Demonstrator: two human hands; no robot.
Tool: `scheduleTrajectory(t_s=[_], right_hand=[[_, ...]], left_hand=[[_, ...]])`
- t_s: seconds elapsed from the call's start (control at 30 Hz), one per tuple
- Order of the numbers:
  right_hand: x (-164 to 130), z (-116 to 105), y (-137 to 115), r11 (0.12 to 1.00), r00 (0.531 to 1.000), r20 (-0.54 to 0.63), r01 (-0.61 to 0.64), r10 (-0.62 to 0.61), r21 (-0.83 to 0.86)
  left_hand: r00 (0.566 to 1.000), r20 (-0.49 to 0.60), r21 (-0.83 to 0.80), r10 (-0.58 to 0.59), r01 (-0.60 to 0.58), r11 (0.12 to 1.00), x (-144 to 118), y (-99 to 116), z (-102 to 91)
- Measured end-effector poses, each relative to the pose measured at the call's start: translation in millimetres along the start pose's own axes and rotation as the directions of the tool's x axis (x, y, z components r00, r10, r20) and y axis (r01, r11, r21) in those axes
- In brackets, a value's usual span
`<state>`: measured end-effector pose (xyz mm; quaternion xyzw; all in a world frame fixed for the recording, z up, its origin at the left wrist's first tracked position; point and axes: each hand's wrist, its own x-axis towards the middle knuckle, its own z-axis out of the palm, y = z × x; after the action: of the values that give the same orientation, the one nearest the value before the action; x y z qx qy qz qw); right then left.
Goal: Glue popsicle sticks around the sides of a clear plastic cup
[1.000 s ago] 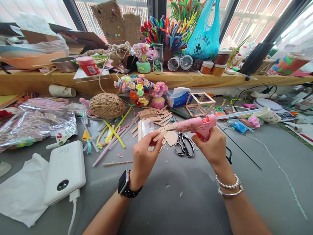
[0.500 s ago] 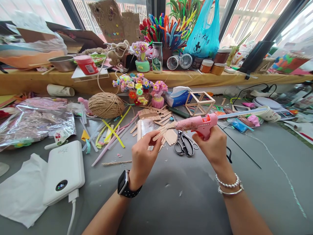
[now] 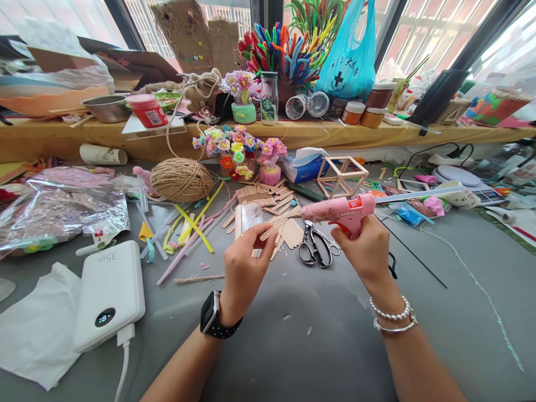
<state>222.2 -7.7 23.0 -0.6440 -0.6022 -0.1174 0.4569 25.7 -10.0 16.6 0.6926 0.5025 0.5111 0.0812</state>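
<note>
My left hand [image 3: 248, 258] pinches a wooden craft stick [image 3: 280, 221] near one end, its far end pointing up and right. In my right hand [image 3: 368, 251] is a pink hot glue gun [image 3: 338, 213], the fingers wrapped round its handle by the trigger. A long clear glue stick [image 3: 419, 194] sticks out of its back. The gun's nozzle is at or just over the far part of the stick; whether they touch I cannot tell. Below the gun lie black-handled scissors [image 3: 316, 248]. More craft sticks [image 3: 292, 233] lie behind my left hand.
A twine ball [image 3: 182, 180], pipe-cleaner flowers [image 3: 238, 146] and a wooden stick cube frame [image 3: 342, 176] stand farther back. At left lie a white power bank [image 3: 111, 293] with its cable and a plastic bag [image 3: 62, 206]. A ledge with jars runs behind.
The glue gun has shifted very slightly right, its nozzle now nearer the far end of the craft stick. My left hand has moved slightly left. Both grips stay the same.
</note>
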Motion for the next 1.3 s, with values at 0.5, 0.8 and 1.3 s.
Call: scheduleTrajectory(t_s=[0.5,0.8,1.3], right_hand=[[-0.7,-0.3,1.9,0.998,0.999,0.012,-0.053,0.053,-0.019],[-0.3,-1.0,1.5,0.998,0.998,0.019,-0.058,0.058,-0.008],[-1.6,2.8,8.4,0.999,0.999,-0.045,-0.002,0.000,-0.051]], left_hand=[[1.000,-0.009,-0.009,-0.012,0.012,1.000,1.0,0.2,-0.6],[1.000,-0.017,-0.005,-0.023,0.023,1.000,1.3,0.4,-0.9],[0.999,-0.014,0.011,-0.033,0.033,0.999,0.7,2.4,-2.0]])
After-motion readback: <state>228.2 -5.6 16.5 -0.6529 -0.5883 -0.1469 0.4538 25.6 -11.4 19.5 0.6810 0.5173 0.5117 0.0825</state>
